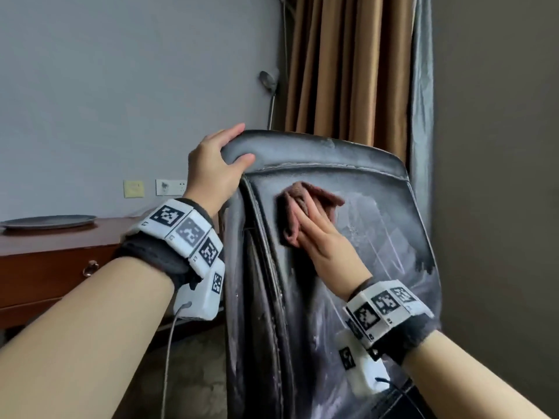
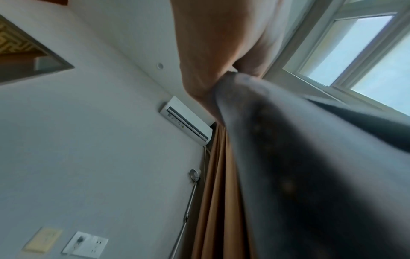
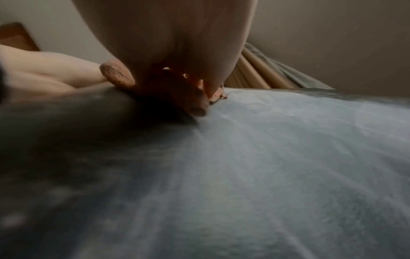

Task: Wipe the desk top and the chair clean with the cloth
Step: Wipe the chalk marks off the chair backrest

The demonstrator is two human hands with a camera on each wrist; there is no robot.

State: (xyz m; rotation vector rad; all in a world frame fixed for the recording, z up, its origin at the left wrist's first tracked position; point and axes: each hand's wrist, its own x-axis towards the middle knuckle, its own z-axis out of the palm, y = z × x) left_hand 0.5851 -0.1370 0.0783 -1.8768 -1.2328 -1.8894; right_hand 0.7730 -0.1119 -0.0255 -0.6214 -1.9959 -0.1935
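Note:
A worn black leather chair (image 1: 363,176) stands in front of me, its backrest dusty grey on the right. My left hand (image 1: 217,164) grips the top left corner of the backrest, fingers over the edge and thumb in front. In the left wrist view the hand (image 2: 210,52) wraps that dark chair edge (image 2: 288,157). My right hand (image 1: 320,237) presses a folded reddish-brown cloth (image 1: 305,204) flat against the backrest with straight fingers. The right wrist view shows the cloth (image 3: 173,87) under the palm (image 3: 166,35) on the dusty chair surface (image 3: 288,157).
A wooden desk (image 1: 45,246) with a drawer knob stands at left, a grey plate (image 1: 48,221) on top. Wall sockets (image 1: 171,186) sit behind it. Brown curtains (image 1: 341,65) hang behind the chair, with a lamp pole (image 1: 270,95) beside them. A wall (image 1: 496,176) closes the right side.

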